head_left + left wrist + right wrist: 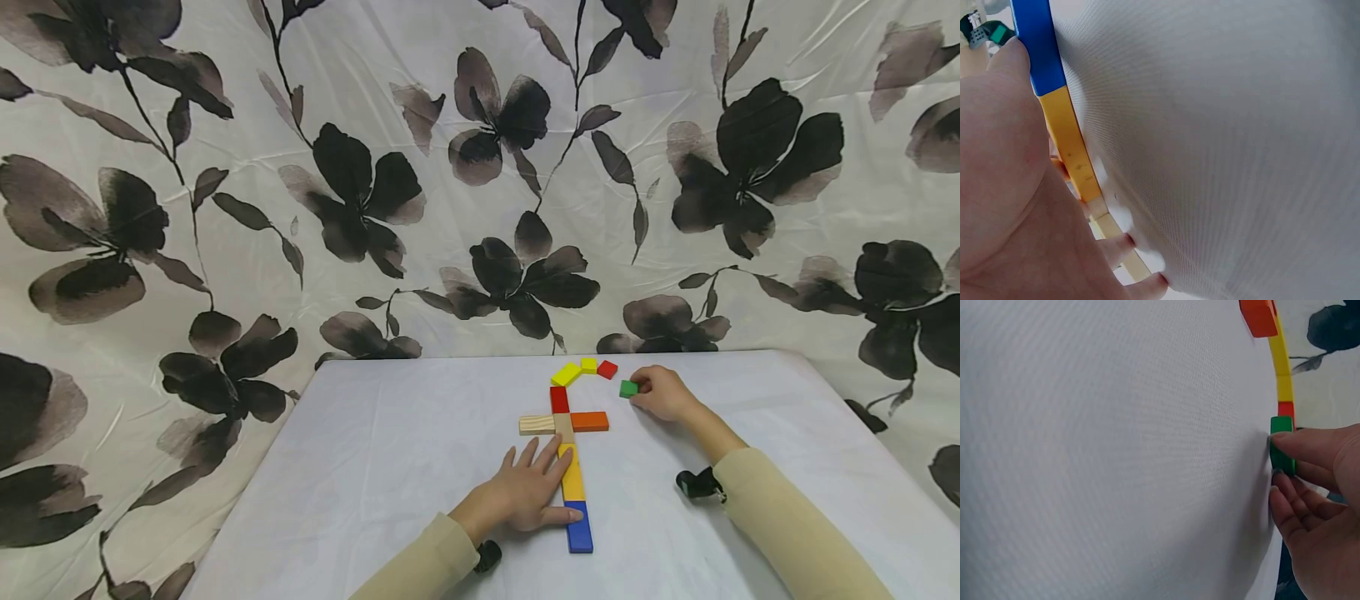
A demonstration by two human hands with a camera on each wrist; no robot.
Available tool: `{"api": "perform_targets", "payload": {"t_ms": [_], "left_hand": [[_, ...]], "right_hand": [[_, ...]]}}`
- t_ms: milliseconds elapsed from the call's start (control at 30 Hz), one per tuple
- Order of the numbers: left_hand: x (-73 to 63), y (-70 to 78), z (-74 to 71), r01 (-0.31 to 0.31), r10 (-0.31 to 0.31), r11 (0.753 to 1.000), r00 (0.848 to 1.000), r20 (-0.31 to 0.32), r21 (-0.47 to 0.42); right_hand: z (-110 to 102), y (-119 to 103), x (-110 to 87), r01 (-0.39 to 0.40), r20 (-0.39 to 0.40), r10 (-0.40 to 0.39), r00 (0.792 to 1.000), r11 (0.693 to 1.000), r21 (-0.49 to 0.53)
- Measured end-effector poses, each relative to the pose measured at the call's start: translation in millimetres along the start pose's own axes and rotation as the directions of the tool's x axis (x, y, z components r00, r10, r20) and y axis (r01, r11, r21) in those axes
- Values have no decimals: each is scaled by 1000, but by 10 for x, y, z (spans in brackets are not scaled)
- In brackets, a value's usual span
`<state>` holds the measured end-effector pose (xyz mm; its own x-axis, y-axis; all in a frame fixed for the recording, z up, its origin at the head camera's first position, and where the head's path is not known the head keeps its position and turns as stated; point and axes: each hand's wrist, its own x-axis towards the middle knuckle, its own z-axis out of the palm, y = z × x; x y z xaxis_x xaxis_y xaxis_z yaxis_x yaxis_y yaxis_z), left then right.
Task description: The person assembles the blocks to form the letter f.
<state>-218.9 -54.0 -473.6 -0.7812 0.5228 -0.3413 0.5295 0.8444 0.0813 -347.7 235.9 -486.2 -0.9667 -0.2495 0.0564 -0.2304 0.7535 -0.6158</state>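
My right hand [663,393] pinches a small green block [628,388] between thumb and fingers at the table's far side; the right wrist view shows the green block [1282,447] at the fingertips. My left hand [527,490] lies with spread fingers over a column of blocks. Its thumb rests on the blue block [580,537], and its fingers touch near the yellow-orange block [573,477]. Above these are a plain wooden block [564,427], a striped wooden block [536,425] to the left, an orange block [590,422] to the right and a red block [558,400].
A curve of blocks continues from the column: a long yellow block [566,374], a small yellow block [588,366] and a small red block [607,369]. They lie near the back edge of the white table [390,467]. A flowered cloth [450,208] hangs behind.
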Motion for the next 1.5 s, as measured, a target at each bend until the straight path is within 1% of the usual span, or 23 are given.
{"api": "perform_targets", "payload": {"t_ms": [200, 467, 867, 1000, 1200, 1333, 1500], "left_hand": [[-21, 11, -23, 3, -3, 1000, 1000, 3, -9], [-14, 4, -9, -4, 4, 1000, 1000, -2, 0], [-15, 7, -18, -4, 4, 1000, 1000, 7, -4], [35, -24, 20, -10, 10, 1000, 1000, 14, -12], [101, -60, 103, -15, 15, 1000, 1000, 2, -18], [63, -44, 57, -9, 9, 1000, 1000, 3, -16], [-11, 1, -15, -3, 3, 1000, 1000, 1, -9]], "right_hand": [[4, -1, 12, -19, -15, 19, 1000, 1000, 11], [8, -34, 35, -77, -66, 79, 995, 997, 32], [84, -62, 147, -185, -130, 192, 973, 981, 61], [97, -88, 170, -206, -138, 214, 967, 976, 76], [118, -110, 177, -223, -154, 233, 960, 972, 81], [132, -133, 177, -228, -164, 240, 957, 970, 84], [132, -153, 179, -230, -161, 239, 957, 970, 78]]}}
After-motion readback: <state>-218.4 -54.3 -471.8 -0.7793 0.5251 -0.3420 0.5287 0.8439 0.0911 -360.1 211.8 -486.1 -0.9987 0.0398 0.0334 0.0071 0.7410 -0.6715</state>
